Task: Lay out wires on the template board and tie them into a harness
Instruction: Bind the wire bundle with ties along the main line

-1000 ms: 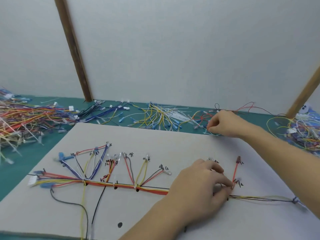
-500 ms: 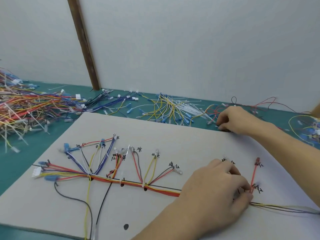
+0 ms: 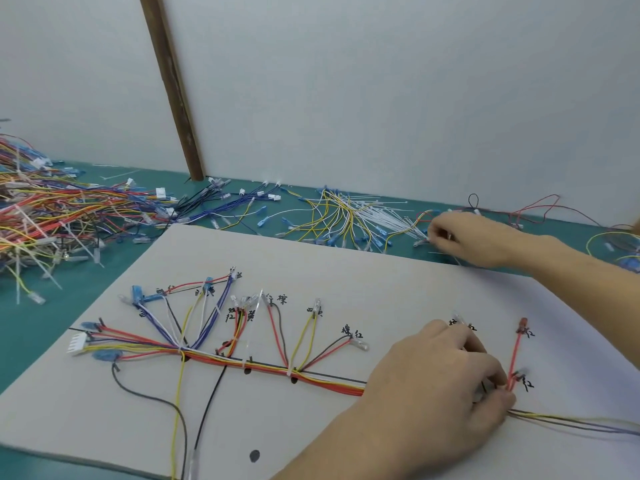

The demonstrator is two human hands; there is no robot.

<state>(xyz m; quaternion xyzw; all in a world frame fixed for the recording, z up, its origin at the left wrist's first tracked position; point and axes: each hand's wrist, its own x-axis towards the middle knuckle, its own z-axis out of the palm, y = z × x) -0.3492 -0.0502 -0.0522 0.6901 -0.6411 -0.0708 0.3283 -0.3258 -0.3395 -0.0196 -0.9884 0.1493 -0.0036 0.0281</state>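
White template board [image 3: 346, 271], flat on a teal table [image 3: 52, 327], hand-lettered at each branch point.

Item 1, wire bundle [image 3: 270, 367]: red, yellow, orange and black leads laid along the board's drawn trunk line. Long axis runs left to right, dropping slightly toward the near right. Branches fan toward the far side; a white multi-pin connector [image 3: 78, 344] ends the left tip. Translucent ties already cinch the trunk at several left and middle junctions.

Item 2, left hand [image 3: 440, 393]: near right of the board, fingers curled down over the trunk, fingertips pinching the wires just where a short red branch wire [image 3: 516, 355] rises toward the far side. Thin trailing leads [image 3: 571, 420] exit to the right from under it.

Item 3, right hand [image 3: 474, 240]: at the board's far edge, on the table, fingers curled at the near end of a fan of white cable ties [image 3: 384, 216]. Whether a tie is already between the fingertips cannot be told.

Item 4, loose stock: a heap of finished harnesses [image 3: 45, 220] far left; blue and yellow terminal leads [image 3: 329, 216] along the far edge.

Relation governing the next move, as judged: the untied junction lies directly nearward of the right hand, beneath the left hand's fingertips. A tie would travel far-to-near and wrap crosswise to the trunk's axis, the left hand keeping the wires gathered.
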